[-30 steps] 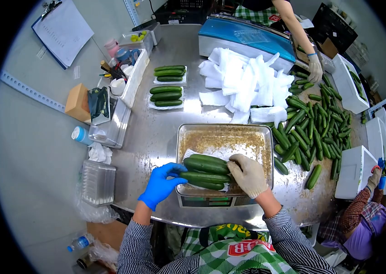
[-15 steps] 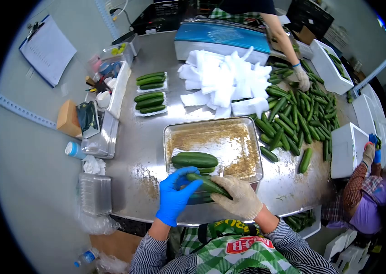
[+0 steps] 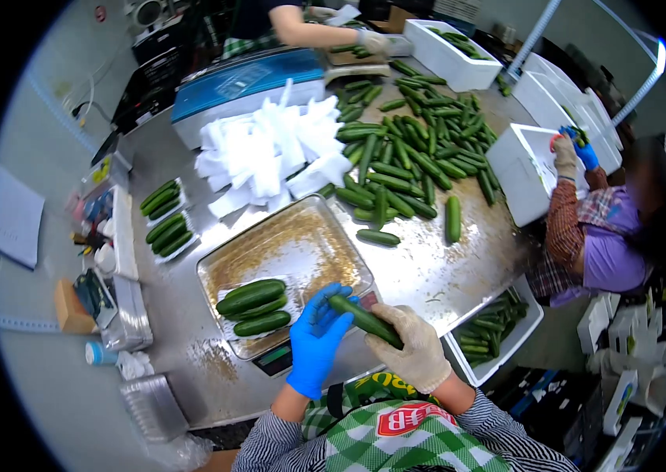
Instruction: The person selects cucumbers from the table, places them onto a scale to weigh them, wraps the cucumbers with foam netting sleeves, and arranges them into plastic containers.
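A green cucumber [image 3: 366, 321] is held between my two hands, just off the near edge of a metal tray [image 3: 333, 259]. My left hand [image 3: 318, 340], in a blue glove, pinches its left end. Around its right end closes my right hand [image 3: 416, 350], in a pale cloth glove. In the tray, several cucumbers [image 3: 251, 296] lie on a white absorbent pad [image 3: 290, 289]. The tray rests on a scale whose display [image 3: 274, 361] shows partly at the front; its reading is not legible.
A large pile of cucumbers [image 3: 419, 157] covers the right of the table, beside white pads [image 3: 270, 149]. Packed cucumbers [image 3: 169, 234] sit at left. One co-worker's gloved hand [image 3: 372, 41] is at the back; another person [image 3: 608, 228] works at right by foam boxes [image 3: 518, 177].
My view has turned to the right. Both hands still hold the cucumber, now right of the tray's cucumbers and no longer covering them. The back co-worker's hand has left the pile for a small tray.
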